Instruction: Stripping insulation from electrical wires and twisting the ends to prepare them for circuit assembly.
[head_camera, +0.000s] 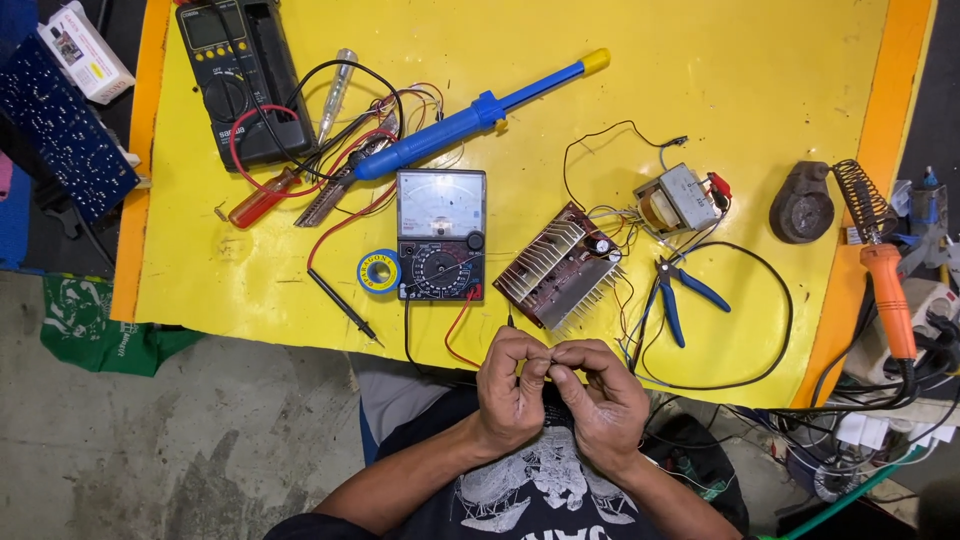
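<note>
My left hand (510, 390) and my right hand (600, 395) meet at the near edge of the yellow table (720, 90), fingertips pinched together on something small and thin, likely a wire end; it is too small to tell. Just beyond them lies a brown circuit board with a finned heatsink (558, 268). An analog multimeter (441, 234) sits to its left, with red and black leads trailing toward my hands. A small transformer (678, 197) is wired to the board.
Blue-handled cutters (680, 292) lie right of the board. A blue desoldering pump (470, 118), a digital multimeter (238, 75), a red screwdriver (262, 198) and a solder roll (379, 271) lie further left. An orange soldering iron (885, 290) rests in its stand at right.
</note>
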